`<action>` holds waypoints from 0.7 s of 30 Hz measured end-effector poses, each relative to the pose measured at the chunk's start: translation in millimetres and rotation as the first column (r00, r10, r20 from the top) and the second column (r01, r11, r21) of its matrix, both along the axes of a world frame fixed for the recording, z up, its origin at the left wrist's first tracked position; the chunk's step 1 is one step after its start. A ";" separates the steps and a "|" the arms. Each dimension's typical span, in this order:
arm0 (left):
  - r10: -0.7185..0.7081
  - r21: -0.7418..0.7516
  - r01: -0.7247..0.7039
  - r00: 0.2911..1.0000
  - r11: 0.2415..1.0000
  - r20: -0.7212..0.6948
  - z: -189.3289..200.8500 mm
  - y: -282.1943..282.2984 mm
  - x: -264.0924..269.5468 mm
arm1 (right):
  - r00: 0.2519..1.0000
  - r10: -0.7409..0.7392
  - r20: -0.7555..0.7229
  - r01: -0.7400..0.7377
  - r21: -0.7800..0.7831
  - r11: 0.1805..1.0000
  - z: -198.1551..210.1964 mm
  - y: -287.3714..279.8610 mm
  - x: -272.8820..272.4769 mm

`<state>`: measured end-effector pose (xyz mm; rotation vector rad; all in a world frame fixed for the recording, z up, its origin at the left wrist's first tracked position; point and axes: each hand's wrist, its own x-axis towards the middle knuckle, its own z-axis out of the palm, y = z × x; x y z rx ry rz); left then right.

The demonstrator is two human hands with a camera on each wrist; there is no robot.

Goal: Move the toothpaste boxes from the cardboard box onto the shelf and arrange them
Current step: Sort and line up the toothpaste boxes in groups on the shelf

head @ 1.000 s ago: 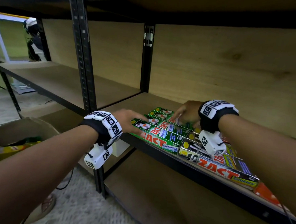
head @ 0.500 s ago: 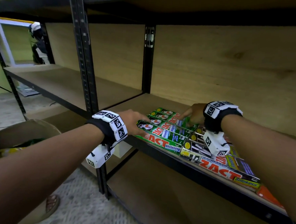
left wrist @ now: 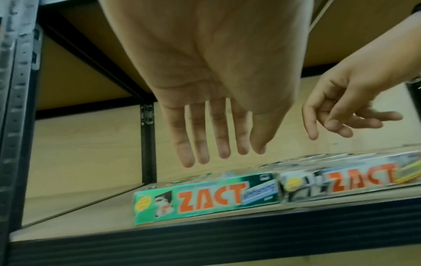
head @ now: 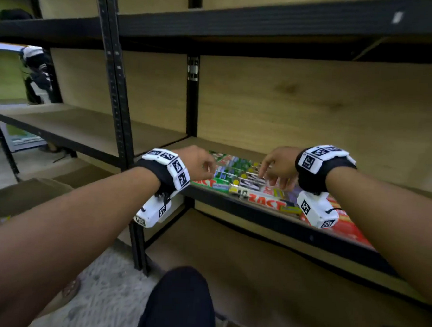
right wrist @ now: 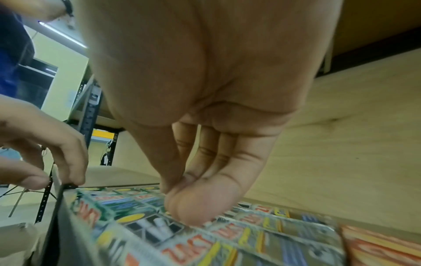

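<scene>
Several ZACT toothpaste boxes (head: 234, 175) lie flat in rows on the wooden shelf (head: 257, 214). A green one (left wrist: 205, 199) sits at the front left, a white and black one (left wrist: 341, 181) beside it. My left hand (head: 209, 168) hovers a little above the green boxes, fingers straight (left wrist: 218, 154), holding nothing. My right hand (head: 272, 176) hangs just over the middle boxes, fingers loosely curled (right wrist: 187, 207) and empty. The cardboard box (head: 33, 193) stands on the floor at the left, mostly behind my left arm.
Orange boxes (head: 349, 227) lie at the right end of the row. A black upright post (head: 114, 83) stands left of the boxes, the upper shelf beam (head: 267, 18) overhead. A bare shelf board (head: 86, 129) lies left; my knee (head: 180, 301) is below.
Both hands have lifted off the toothpaste boxes and now hover above them. The head view has shifted, showing more of the upper shelf and my knee.
</scene>
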<state>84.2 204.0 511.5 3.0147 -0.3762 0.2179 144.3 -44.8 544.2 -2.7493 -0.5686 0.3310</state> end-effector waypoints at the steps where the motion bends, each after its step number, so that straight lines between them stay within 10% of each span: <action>1: -0.008 -0.026 0.007 1.000 1.000 -0.025 -0.1 -11.3 -9.6 | 1.000 -0.008 -0.021 0.008 0.009 1.000 -4.3 -8.6 -13.6; 7: -0.074 -0.142 -0.007 0.827 0.990 -0.557 -29.5 -86.2 -53.0 | 0.968 -0.035 -0.249 0.029 -0.027 0.999 -60.5 -46.8 -69.1; 21: -0.046 -0.114 -0.096 0.531 0.989 -0.846 -238.8 -189.3 5.2 | 0.693 -0.275 -0.666 0.292 -0.089 0.952 -307.0 -123.5 -69.5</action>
